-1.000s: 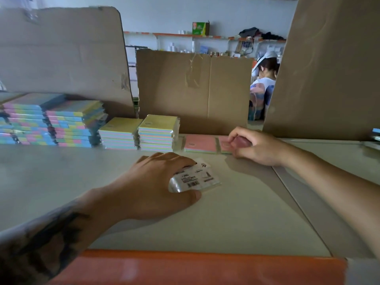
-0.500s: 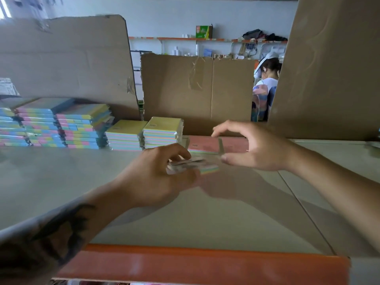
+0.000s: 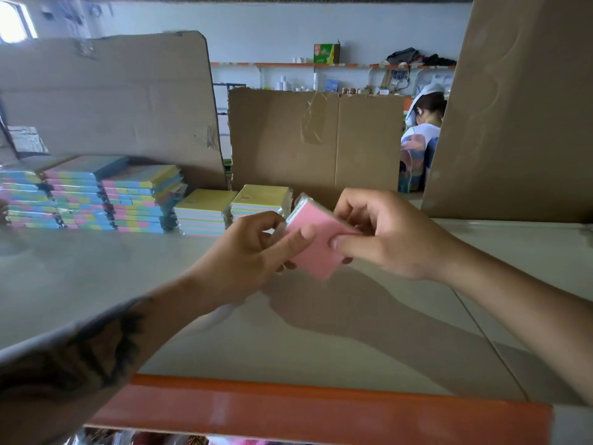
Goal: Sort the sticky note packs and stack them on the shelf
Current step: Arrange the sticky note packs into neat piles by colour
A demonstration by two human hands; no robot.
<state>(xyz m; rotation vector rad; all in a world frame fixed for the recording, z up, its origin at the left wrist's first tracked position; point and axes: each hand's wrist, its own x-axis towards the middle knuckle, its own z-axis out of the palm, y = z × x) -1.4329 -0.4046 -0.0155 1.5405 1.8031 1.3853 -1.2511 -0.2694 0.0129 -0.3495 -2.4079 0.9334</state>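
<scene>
A pink sticky note pack [image 3: 316, 248] in clear wrap is lifted above the grey shelf [image 3: 128, 277], tilted with its pink face toward me. My left hand [image 3: 244, 258] pinches its left side, thumb on the face. My right hand [image 3: 385, 239] pinches its right edge with thumb and fingers. Behind them, two yellow-topped stacks [image 3: 205, 211] [image 3: 256, 200] sit on the shelf. Taller stacks of multicolour packs [image 3: 141, 200] stand further left.
Cardboard sheets [image 3: 314, 142] stand along the back of the shelf, with a big one [image 3: 519, 107] at the right. An orange shelf lip [image 3: 321, 409] runs along the front edge. A person [image 3: 423, 130] sits beyond the gap in the cardboard.
My left hand lifted its pack off the shelf. My right hand left the pink packs at the back and joined it. Both now hold a pack turned pink side up. The camera tilted up.
</scene>
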